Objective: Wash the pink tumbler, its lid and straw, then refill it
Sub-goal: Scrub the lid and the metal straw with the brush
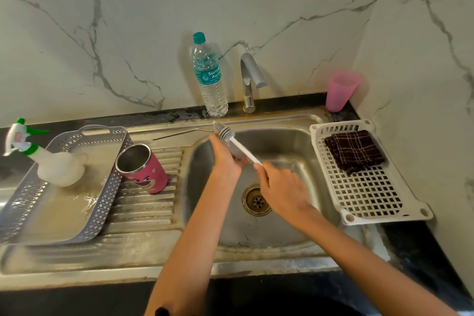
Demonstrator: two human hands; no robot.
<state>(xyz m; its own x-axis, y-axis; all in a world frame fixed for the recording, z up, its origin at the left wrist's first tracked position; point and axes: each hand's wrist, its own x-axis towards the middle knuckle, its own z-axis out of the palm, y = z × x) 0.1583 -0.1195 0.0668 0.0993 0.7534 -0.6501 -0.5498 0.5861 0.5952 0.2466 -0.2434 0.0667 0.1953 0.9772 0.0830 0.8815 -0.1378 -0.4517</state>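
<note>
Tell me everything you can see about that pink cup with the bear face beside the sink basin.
The pink tumbler is straight-sided, its outer wall pink with a cartoon bear face, its rim and inside bare steel by the look. It is uncovered, the mouth open. It stands on its base on the ribbed drainboard, left of the basin, close beside the grey perforated tray; whether they touch is unclear. The metal straw lies apart behind it.

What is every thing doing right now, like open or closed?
Pink tumbler: upright, lid off.
Water bottle: upright, capped.
Tap: no water running.
Straw: lying on sink rim.
Brush: gripped by right hand.
Lid: held in left hand, blurry.
Cloth: folded.
</note>
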